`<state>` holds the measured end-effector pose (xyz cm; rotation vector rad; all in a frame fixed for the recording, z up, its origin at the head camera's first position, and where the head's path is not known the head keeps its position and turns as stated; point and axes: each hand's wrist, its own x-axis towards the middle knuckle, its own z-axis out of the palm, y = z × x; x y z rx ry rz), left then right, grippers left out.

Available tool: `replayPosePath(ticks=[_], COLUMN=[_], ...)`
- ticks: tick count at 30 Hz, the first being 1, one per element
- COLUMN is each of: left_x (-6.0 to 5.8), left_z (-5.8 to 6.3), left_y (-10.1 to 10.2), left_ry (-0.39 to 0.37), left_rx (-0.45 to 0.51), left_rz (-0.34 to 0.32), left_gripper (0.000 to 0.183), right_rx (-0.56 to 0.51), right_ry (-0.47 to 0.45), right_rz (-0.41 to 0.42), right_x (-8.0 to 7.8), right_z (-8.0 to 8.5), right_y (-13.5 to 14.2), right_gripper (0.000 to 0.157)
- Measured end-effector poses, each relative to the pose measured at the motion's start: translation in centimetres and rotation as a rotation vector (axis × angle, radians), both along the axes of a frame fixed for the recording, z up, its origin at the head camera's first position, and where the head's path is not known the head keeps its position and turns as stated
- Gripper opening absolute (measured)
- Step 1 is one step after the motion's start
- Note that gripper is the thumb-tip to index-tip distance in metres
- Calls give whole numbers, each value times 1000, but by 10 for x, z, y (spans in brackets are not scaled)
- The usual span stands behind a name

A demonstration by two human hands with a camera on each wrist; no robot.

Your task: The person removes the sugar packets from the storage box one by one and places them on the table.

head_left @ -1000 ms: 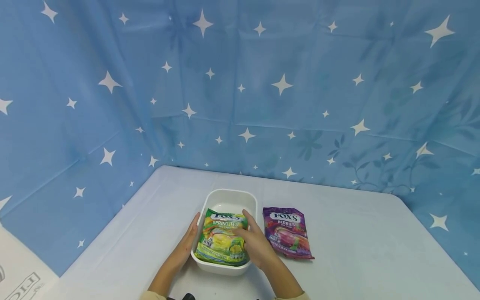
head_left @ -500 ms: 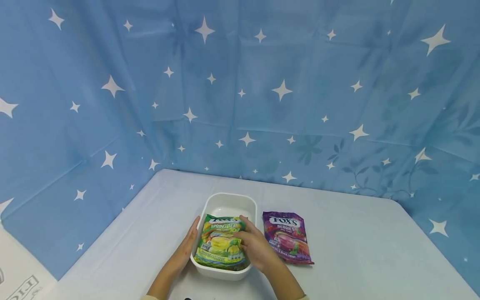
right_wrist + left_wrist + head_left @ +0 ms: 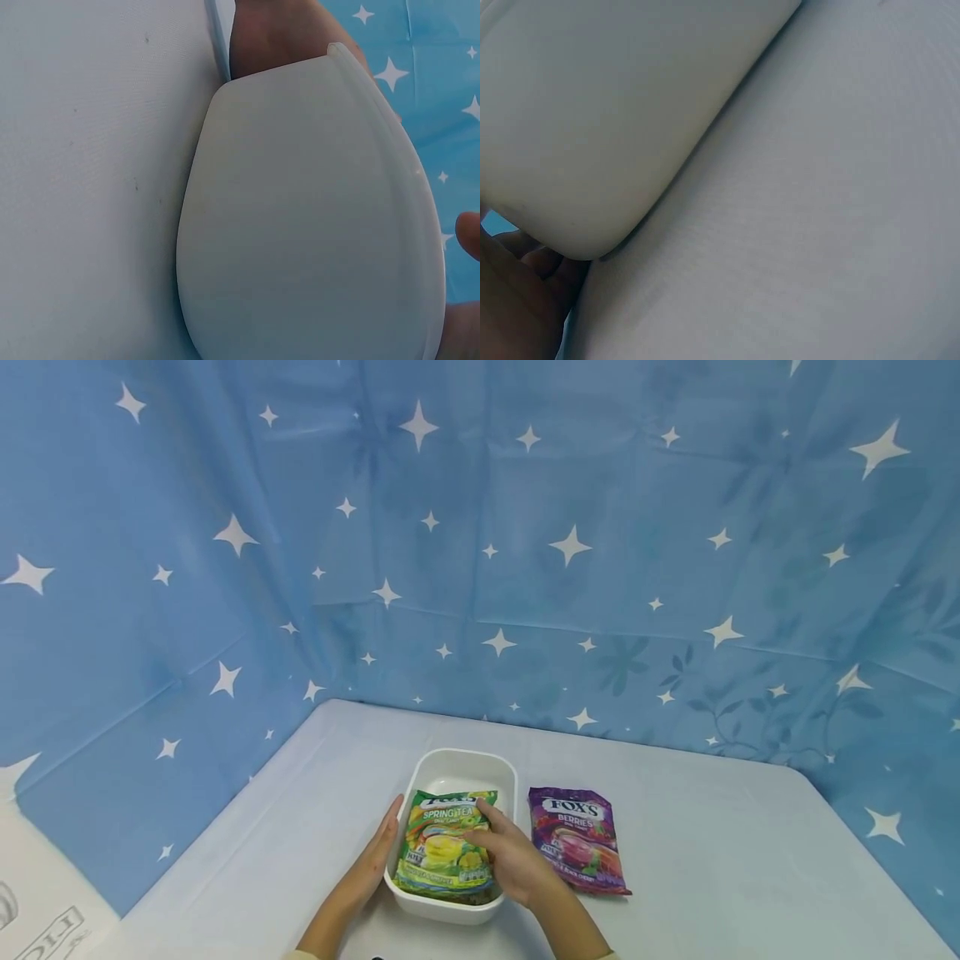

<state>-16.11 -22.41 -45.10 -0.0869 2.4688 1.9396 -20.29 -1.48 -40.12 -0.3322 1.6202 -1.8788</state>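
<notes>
A white plastic tub [image 3: 450, 912] with rounded corners sits on the table between my hands. Inside it lies a green and yellow Fox's Spring Tea candy bag [image 3: 438, 860], with something brownish under its near edge, too small to tell. My left hand [image 3: 367, 864] rests along the tub's left side, fingers straight. Over the right rim reaches my right hand [image 3: 517, 864], its thumb and forefinger extended and touching the bag's right part; its other fingers are hidden. The tub's outer wall [image 3: 300, 210] fills much of the right wrist view.
A purple Fox's Berries candy bag [image 3: 579, 843] lies flat just right of the tub. White cloth covers the table [image 3: 720, 852]. Blue star-print curtain [image 3: 525, 577] closes off the back and left. At lower left a pale printed sheet [image 3: 52, 893] shows.
The green bag's top edge now tips down into the tub, so its brand name looks foreshortened. My right hand stays on it, and the head view has shifted slightly.
</notes>
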Motion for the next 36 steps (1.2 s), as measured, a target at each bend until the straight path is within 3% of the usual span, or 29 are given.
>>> replayPosePath(ticks=[13, 22, 30, 36], left_x=[1, -1, 2, 2], left_z=[-4, 3, 5, 6], left_y=[6, -1, -2, 1], left_ry=[-25, 9, 18, 24], left_rx=[-3, -23, -19, -17], left_rz=[-14, 2, -7, -11], left_gripper=[61, 61, 59, 58], right_rx=[120, 189, 133, 14], right_ry=[73, 150, 119, 60], right_rz=[-34, -85, -106, -103], right_x=[6, 5, 5, 2], right_z=[-5, 0, 0, -2], right_y=[4, -4, -4, 0], right_gripper=[83, 78, 73, 74])
